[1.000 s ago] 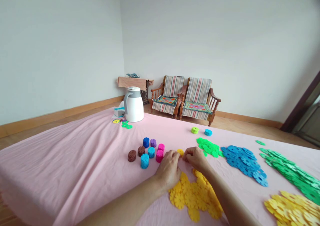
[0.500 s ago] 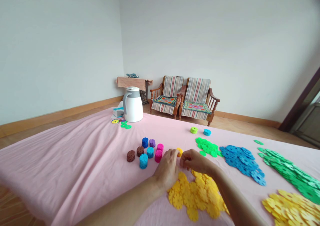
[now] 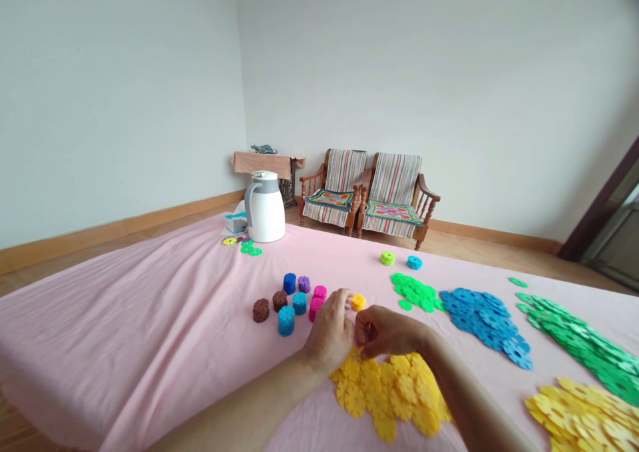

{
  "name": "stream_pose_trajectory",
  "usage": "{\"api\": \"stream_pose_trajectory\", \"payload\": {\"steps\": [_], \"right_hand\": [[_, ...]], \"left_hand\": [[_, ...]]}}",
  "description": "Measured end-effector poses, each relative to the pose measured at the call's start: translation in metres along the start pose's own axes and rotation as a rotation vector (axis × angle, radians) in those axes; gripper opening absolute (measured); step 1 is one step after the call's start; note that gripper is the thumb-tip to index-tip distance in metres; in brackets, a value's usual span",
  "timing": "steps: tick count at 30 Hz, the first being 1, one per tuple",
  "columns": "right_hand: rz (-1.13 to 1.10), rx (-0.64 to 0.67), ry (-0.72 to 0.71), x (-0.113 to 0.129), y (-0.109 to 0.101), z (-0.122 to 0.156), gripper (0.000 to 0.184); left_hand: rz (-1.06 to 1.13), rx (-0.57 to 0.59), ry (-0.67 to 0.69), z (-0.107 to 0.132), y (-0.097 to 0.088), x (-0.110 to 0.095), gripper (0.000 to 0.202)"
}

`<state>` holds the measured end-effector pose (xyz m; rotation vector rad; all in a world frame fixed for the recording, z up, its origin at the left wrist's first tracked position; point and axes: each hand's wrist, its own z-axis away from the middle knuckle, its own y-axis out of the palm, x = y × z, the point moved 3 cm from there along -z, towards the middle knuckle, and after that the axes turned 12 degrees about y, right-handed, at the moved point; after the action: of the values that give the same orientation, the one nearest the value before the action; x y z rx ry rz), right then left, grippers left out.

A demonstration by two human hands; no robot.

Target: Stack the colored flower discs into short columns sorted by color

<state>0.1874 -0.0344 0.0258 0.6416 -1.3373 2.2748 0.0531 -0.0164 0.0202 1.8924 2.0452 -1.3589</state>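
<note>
My left hand (image 3: 330,329) is curled just left of a short stack of yellow flower-shaped discs (image 3: 358,302). Its palm side is turned away, so whatever it holds is hidden. With fingers bent together, my right hand (image 3: 382,331) reaches down to the far edge of a loose pile of yellow flower discs (image 3: 394,392). Its fingertips touch the pile, but what is between them is hard to make out. Close by on the left stand pink stacks (image 3: 316,309), light blue stacks (image 3: 286,321) and brown stacks (image 3: 260,310).
A pink cloth (image 3: 200,345) covers the table. Loose piles of green discs (image 3: 417,292), blue discs (image 3: 484,325) and more yellow discs (image 3: 584,415) spread to the right. A white jug (image 3: 269,216) stands at the far edge. Two wooden armchairs (image 3: 394,192) are beyond.
My right hand has moved down and slightly left, from beside the yellow stack to the loose yellow pile. The yellow stack shows more fully now. My left hand has barely shifted.
</note>
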Motion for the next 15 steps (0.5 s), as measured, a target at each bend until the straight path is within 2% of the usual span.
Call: {"api": "stream_pose_trajectory", "payload": {"steps": [5,11,15], "right_hand": [[0.025,-0.042,0.002,0.002,-0.005,0.006,0.022],[0.089,0.051,0.013,0.006,0.001,0.010,0.009],[0.051,0.046,-0.020,0.005,-0.002,0.011,0.018]], "left_hand": [[-0.018,0.023,-0.012,0.000,0.000,0.001,0.042],[-0.015,0.031,-0.028,-0.001,-0.001,0.000,0.045],[-0.007,0.031,-0.041,0.000,-0.001,0.001,0.046]]}}
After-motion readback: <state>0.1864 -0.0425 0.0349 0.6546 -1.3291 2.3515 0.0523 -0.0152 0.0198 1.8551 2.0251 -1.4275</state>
